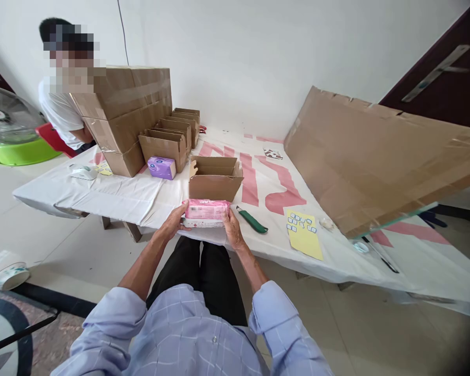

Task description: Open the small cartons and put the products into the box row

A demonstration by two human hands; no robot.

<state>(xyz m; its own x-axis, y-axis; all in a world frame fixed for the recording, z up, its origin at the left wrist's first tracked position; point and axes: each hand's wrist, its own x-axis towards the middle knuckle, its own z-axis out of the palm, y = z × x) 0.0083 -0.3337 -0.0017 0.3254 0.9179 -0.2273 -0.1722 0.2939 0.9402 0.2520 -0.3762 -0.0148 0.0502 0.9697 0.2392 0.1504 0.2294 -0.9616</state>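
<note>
a checked shirt (pixel 196 329) is filling the near edge; beyond it the left hand (pixel 174 221) and the right hand (pixel 233 230) are holding a pink pack (pixel 207 210), fingers gripping its two ends. a white layer (pixel 202 223) is showing beneath the pink – whether it is a second pack, i cannot tell. the pink pack is sitting outside any box, at the near edge of the table (pixel 131 206), just in front of an open box (pixel 214 187). that box is standing upright, its front wall hiding its floor, so its contents are not showing.

as for progress, the stack (pixel 121 122) at left is looking finished – closed and taped – while the row (pixel 163 149) beside it is standing unclosed, insides mostly hidden. a purple pack (pixel 162 167) is lying by the row's near end.
</note>
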